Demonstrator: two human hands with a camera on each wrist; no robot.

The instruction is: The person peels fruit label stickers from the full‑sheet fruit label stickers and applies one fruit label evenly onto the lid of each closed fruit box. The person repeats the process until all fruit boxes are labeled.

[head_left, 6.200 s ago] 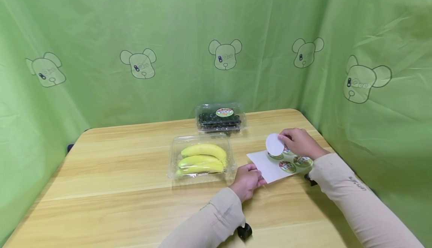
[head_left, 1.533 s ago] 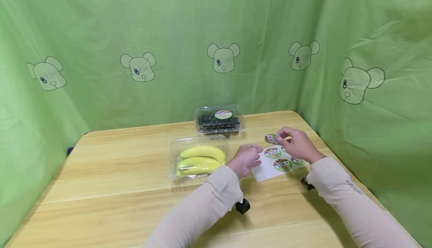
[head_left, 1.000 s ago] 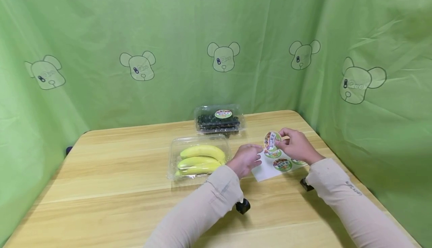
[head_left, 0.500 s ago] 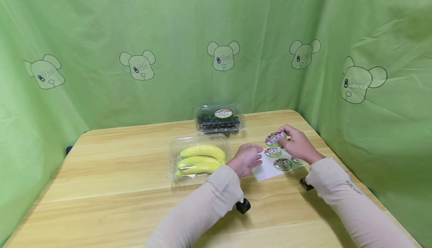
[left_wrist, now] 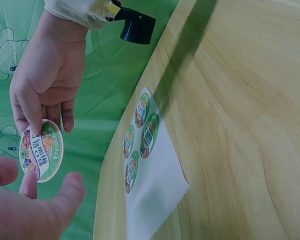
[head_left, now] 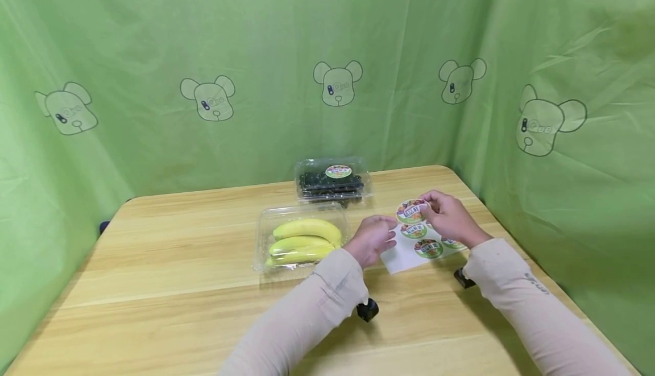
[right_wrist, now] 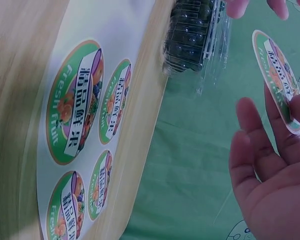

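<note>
My right hand (head_left: 452,218) pinches a round fruit sticker (head_left: 409,211) between thumb and fingers, above the table. Its printed face, green and white with fruit pictures, shows in the head view. My left hand (head_left: 372,242) is just left of it with loosely extended fingers. In the left wrist view, one left fingertip (left_wrist: 29,184) is at the sticker's lower edge; whether it touches, I cannot tell. Below both hands, a white sticker sheet (head_left: 401,261) lies on the table. Several more stickers of the same print are on it, partly covered by my right hand.
Left of my hands stands a clear plastic box (head_left: 266,234) with bananas (head_left: 307,229) inside. Behind it, another clear box (head_left: 332,195) holds dark round fruit and bears a sticker (head_left: 338,172) on its lid. Green curtains (head_left: 256,34) surround the wooden table (head_left: 169,273).
My left hand has let go of the sheet, which lies on the table. The sticker in my right hand has turned from its white back to its printed face and moved slightly left.
</note>
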